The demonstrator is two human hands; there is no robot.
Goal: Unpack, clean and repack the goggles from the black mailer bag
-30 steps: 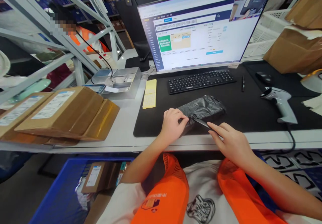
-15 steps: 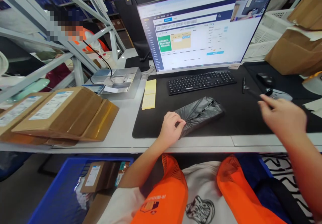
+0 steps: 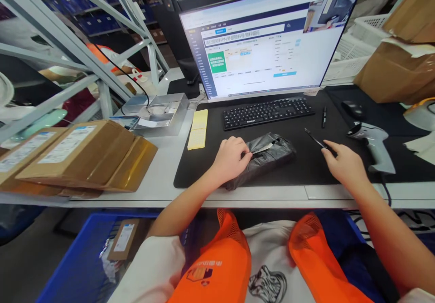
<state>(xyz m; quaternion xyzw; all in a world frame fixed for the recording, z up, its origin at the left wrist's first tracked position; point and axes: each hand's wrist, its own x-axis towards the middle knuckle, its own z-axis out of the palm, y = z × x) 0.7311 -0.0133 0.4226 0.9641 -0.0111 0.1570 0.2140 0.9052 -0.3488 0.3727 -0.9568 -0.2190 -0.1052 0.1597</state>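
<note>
A black plastic-wrapped package [image 3: 272, 155] lies on the dark desk mat, with a slit in its upper side where a pale strip shows. My left hand [image 3: 232, 158] is closed on the gathered plastic at the package's left end. To the right of the package, my right hand [image 3: 345, 164] grips a slim dark knife-like tool [image 3: 314, 138], its thin tip pointing up and left over the mat. Its exact kind is hard to make out. A grey barcode scanner [image 3: 375, 146] lies just right of that hand.
Behind the package are a black keyboard [image 3: 268, 112] and a monitor [image 3: 258, 74]. A pen [image 3: 324, 117] and a mouse [image 3: 354, 109] lie at right. Yellow notes [image 3: 197, 129], a metal tray [image 3: 178, 114] and cardboard boxes [image 3: 84, 153] stand left. A blue crate [image 3: 78, 248] is below the desk.
My right hand has moved left, towards the package, with the dark tool, and the scanner has come into full view. The package's plastic now gapes, showing the pale strip.
</note>
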